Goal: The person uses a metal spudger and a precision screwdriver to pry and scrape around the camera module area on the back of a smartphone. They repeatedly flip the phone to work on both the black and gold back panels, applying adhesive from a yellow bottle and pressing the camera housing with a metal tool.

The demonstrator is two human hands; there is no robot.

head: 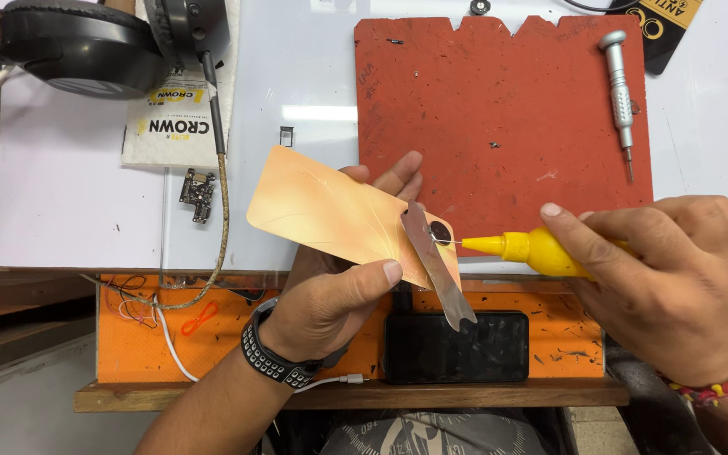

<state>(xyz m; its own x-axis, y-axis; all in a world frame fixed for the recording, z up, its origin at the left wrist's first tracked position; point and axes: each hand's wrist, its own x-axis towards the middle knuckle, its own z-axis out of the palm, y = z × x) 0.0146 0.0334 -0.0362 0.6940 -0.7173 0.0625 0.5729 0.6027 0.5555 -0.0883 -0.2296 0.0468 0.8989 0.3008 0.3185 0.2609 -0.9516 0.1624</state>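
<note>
your left hand (330, 295) clamps the peach phone back cover (330, 211) with a thin metal pry blade (436, 265); your right hand (676, 278), fingers closed round the yellow bottle (541, 251), aims its needle toward nine o'clock at the cover's camera hole (440, 232).

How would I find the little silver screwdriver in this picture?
Start at the big red mat on the white table. Go to its top right corner: the screwdriver lies there, tip pointing down. It is the only slim, shiny metal stick lying loose, away from both hands.
</note>
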